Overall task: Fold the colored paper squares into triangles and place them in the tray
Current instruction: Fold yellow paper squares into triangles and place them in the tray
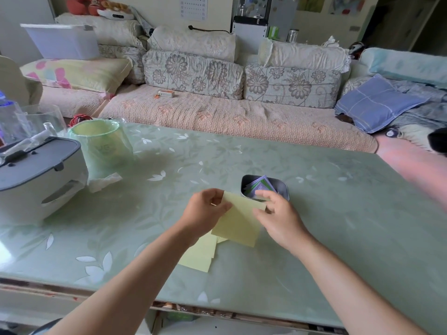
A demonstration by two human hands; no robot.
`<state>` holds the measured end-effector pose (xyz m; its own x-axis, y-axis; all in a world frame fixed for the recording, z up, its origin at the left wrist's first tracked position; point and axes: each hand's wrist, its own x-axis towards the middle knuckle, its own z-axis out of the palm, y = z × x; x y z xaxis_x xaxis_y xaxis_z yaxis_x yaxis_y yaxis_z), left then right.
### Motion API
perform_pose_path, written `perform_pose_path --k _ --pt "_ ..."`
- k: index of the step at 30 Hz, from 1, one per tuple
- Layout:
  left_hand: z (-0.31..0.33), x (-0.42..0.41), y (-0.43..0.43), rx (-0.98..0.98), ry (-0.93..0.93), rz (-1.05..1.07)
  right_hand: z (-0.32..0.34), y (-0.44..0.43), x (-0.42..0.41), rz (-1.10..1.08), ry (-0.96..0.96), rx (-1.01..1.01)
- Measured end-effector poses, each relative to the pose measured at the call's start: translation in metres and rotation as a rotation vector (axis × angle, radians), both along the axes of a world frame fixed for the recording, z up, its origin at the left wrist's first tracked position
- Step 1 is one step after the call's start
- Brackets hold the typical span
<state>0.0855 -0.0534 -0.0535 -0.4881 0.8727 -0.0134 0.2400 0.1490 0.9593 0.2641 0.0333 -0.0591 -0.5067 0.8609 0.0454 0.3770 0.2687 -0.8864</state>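
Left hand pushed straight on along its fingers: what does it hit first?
The yellow paper square that the left hand pinches; beyond it, probably the metal tray, though depth is unclear.

Near end of the metal tray [281, 183] behind the yellow paper square [239, 223] and right hand [280, 216]; paper stack [200, 255] near the tray half under the left arm [145, 264].

Both arms were bare all the way from the lower edge of the view to the fingertips. The left forearm [135, 274] and the right forearm [338, 274] looked smooth and broadened toward the camera under the wide lens. The left grip [205, 209] and the right grip [278, 218] each showed slim fingers. A tiny orange-gold fleck sat on a finger of the left grip, too small to tell what it was.
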Motion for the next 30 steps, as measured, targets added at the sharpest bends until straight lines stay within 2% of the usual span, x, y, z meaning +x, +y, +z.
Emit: perform_pose_path --k 2,6,8,11,14,18,20,24,27,30 --pt "-0.002 0.001 0.007 -0.025 -0.036 0.010 0.000 0.000 0.009 0.061 -0.063 0.171" --pt "-0.001 0.002 0.020 -0.064 -0.212 -0.035 -0.004 0.009 0.020 0.180 -0.257 0.730" --pt "0.000 0.003 0.024 -0.076 -0.310 -0.079 -0.006 0.013 0.022 0.192 -0.350 0.869" --pt "0.000 0.004 0.029 -0.089 -0.408 -0.110 -0.007 0.016 0.028 0.230 -0.405 0.938" --pt "-0.002 0.004 0.032 -0.100 -0.470 -0.114 -0.011 0.020 0.034 0.249 -0.413 0.929" --pt "-0.008 0.008 0.036 -0.130 -0.412 -0.114 -0.012 0.021 0.037 0.255 -0.342 0.956" --pt "-0.012 0.008 0.038 -0.139 -0.288 -0.088 -0.011 0.021 0.039 0.265 -0.290 0.972" --pt "-0.013 0.016 0.037 -0.125 0.083 -0.061 -0.017 0.022 0.037 0.301 -0.258 0.934" --pt "-0.011 0.024 0.035 -0.111 0.098 -0.136 -0.022 0.020 0.035 0.256 -0.251 0.719" --pt "-0.005 0.030 0.031 -0.114 0.048 -0.183 -0.020 0.018 0.036 0.165 -0.192 0.397"
